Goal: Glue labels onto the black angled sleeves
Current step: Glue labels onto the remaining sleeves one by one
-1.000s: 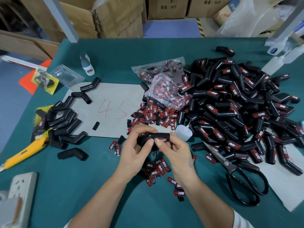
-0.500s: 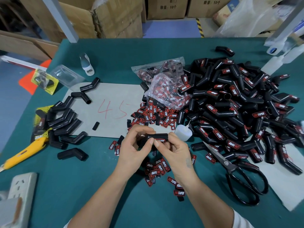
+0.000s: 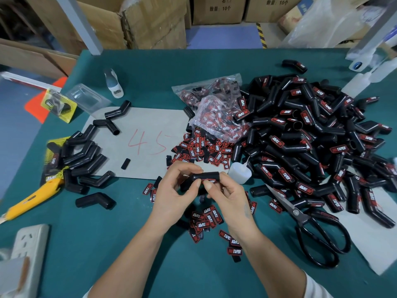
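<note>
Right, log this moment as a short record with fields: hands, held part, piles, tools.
left hand: left hand grips the held sleeve at its left end
right hand: right hand presses its thumb on the label on that sleeve
labelled pile: large heap to the right
unlabelled pile: plain sleeves to the left
loose labels: scattered on the green table
tools: glue bottle, scissors, yellow knife
</note>
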Tool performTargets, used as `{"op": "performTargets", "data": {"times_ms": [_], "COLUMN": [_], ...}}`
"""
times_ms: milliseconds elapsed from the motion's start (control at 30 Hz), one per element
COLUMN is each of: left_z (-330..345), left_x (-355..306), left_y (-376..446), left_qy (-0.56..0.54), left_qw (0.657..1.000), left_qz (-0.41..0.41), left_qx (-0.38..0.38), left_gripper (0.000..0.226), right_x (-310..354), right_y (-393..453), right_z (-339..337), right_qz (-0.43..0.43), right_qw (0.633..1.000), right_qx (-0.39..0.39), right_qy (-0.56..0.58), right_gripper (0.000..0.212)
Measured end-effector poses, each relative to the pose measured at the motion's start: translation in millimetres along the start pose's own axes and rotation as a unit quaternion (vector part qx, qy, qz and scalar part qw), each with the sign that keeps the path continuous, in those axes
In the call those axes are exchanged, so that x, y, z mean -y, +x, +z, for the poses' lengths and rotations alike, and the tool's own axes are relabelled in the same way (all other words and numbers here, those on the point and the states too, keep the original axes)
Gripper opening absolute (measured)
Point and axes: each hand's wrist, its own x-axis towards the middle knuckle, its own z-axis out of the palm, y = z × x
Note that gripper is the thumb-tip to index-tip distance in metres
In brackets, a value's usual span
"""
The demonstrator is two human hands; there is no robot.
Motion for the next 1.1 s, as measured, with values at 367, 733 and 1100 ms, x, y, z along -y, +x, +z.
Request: {"op": "performTargets", "data": {"times_ms": [367, 733, 1100], "left_z": [-2.7, -3.1, -6.4], "left_x": [0.9, 2.5, 3.4], "left_y": [0.1, 0.4, 3.0], "left_qy": [0.009, 0.012, -0.039], "left_qw": [1.0, 1.0, 0.998], "left_qz": [-0.003, -0.01, -0.053], "left_qx": [-0.001, -0.005, 0.013], "left_gripper": [0.025, 0.028, 0.024], "right_x": [-2.5, -5.4, -6.0], "right_y": [2.0, 4.2, 4.6], "right_z": [-1.9, -2.1, -6.6], "right_qz": [-0.032, -0.039, -0.021], "right_qw": [0.998, 0.998, 0.997], "right_qx": [-0.003, 0.015, 0.021], "right_qy": [-0.048, -0.043, -0.075], "right_gripper": [0.033, 0.031, 0.027]}}
